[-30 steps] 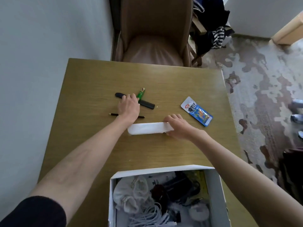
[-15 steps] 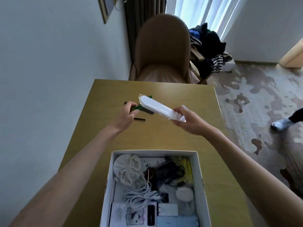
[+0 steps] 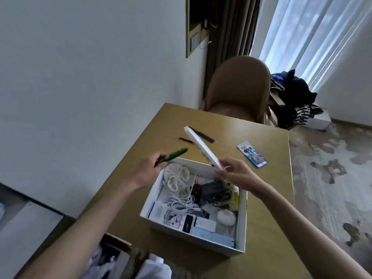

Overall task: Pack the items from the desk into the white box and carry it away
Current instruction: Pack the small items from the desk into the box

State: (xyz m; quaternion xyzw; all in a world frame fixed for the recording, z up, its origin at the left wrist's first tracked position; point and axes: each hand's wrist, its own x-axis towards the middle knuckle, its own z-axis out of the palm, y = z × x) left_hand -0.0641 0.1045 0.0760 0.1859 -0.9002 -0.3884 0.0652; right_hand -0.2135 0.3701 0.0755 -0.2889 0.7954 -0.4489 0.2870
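The white box (image 3: 242,222) stands open on the wooden desk (image 3: 267,137), filled with cables, a cloth pouch and small packets. My right hand (image 3: 234,174) grips one end of a long flat white packet (image 3: 198,147), which angles up and away over the box's far rim. My left hand (image 3: 151,168) holds a green packet (image 3: 37,153) just left of the box's far corner. On the desk beyond lie a black comb (image 3: 203,135), a thin black pencil (image 3: 185,140) and a blue snack packet (image 3: 252,154).
A brown chair (image 3: 239,87) stands at the desk's far end. Dark clothes (image 3: 291,97) are piled by the curtained window. The wall runs along the desk's left side. Patterned carpet (image 3: 332,188) lies to the right. Bags and a drawer sit low at the left.
Both hands lifted their items off the desk and drew them back toward the box. The view tilted up and the box now sits nearer the middle.
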